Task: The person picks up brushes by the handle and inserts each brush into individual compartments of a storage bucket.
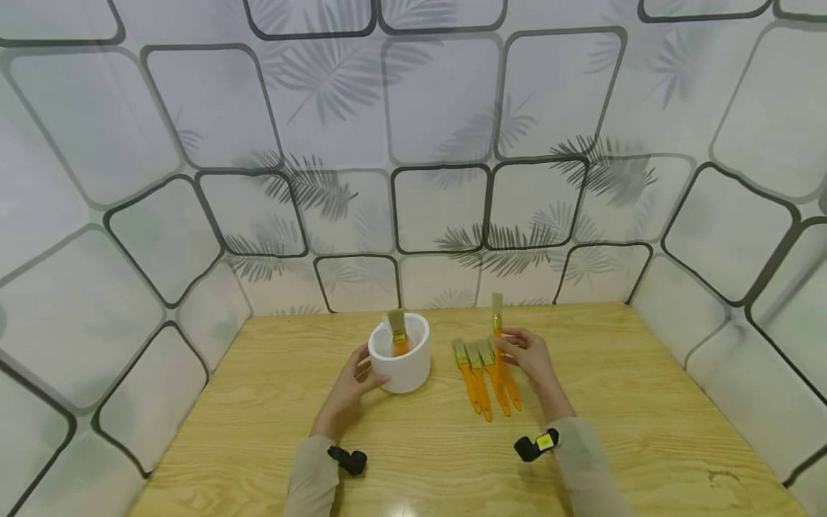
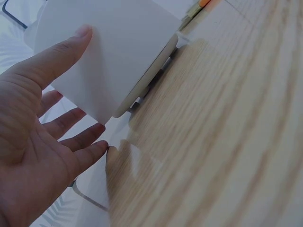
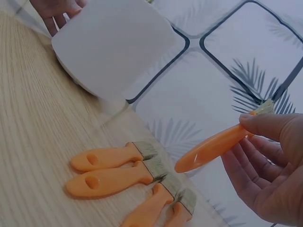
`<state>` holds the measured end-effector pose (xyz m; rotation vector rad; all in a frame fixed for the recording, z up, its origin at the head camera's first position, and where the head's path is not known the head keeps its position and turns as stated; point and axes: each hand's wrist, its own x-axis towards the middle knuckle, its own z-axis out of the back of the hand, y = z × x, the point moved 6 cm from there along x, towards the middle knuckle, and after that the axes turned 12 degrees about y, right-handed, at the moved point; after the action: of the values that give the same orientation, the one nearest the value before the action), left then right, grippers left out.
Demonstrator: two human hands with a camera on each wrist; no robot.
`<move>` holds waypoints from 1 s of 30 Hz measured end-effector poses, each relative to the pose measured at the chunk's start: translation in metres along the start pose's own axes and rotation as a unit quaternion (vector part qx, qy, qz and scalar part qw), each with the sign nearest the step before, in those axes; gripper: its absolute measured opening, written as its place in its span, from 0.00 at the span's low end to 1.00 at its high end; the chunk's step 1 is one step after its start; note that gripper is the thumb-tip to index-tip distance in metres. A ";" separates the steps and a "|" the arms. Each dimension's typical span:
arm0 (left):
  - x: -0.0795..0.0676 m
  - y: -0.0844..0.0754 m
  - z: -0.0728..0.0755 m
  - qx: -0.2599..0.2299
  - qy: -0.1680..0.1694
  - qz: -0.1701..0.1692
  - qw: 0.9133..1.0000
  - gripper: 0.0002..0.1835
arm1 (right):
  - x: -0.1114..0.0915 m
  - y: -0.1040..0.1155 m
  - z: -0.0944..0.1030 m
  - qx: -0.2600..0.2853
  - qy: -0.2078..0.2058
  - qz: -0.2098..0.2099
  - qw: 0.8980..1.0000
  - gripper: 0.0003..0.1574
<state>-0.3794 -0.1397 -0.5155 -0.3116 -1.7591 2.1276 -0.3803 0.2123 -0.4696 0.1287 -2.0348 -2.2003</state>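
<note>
A white round container (image 1: 403,370) stands on the table with a paintbrush (image 1: 397,327) in it, bristles up. My left hand (image 1: 352,384) rests against the container's left side, thumb across its front; in the left wrist view its fingers (image 2: 78,146) lie loosely extended by the base. My right hand (image 1: 526,355) pinches another paintbrush (image 1: 497,323) near its metal band, bristles up; its orange handle (image 3: 208,149) points down, clear of the hand, in the right wrist view. Several orange-handled paintbrushes (image 1: 481,377) lie side by side just left of and below my right hand.
The light wooden table (image 1: 258,431) runs back to a wall (image 1: 439,208) patterned with rounded outlines and leaves. Side walls border it left and right. A small dark mark (image 1: 723,475) shows on the table at the right front.
</note>
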 end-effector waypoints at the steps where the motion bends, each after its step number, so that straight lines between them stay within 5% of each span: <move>1: 0.000 0.000 0.000 0.000 -0.001 0.000 1.000 0.44 | 0.000 0.001 -0.001 0.002 0.000 0.002 1.000 0.31; 11: 0.000 -0.003 0.000 -0.010 0.000 -0.002 1.000 0.44 | 0.004 0.008 -0.010 -0.008 0.000 0.027 1.000 0.29; 21: -0.010 -0.027 -0.006 -0.020 0.020 -0.002 1.000 0.44 | 0.004 0.012 -0.020 0.001 0.005 0.030 1.000 0.28; 30: -0.001 0.000 0.001 -0.013 -0.012 -0.003 1.000 0.44 | 0.006 0.019 -0.038 -0.030 0.032 0.059 0.997 0.26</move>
<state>-0.3787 -0.1413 -0.5153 -0.2886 -1.8010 2.1139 -0.3794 0.1729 -0.4532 0.0712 -1.8902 -2.1551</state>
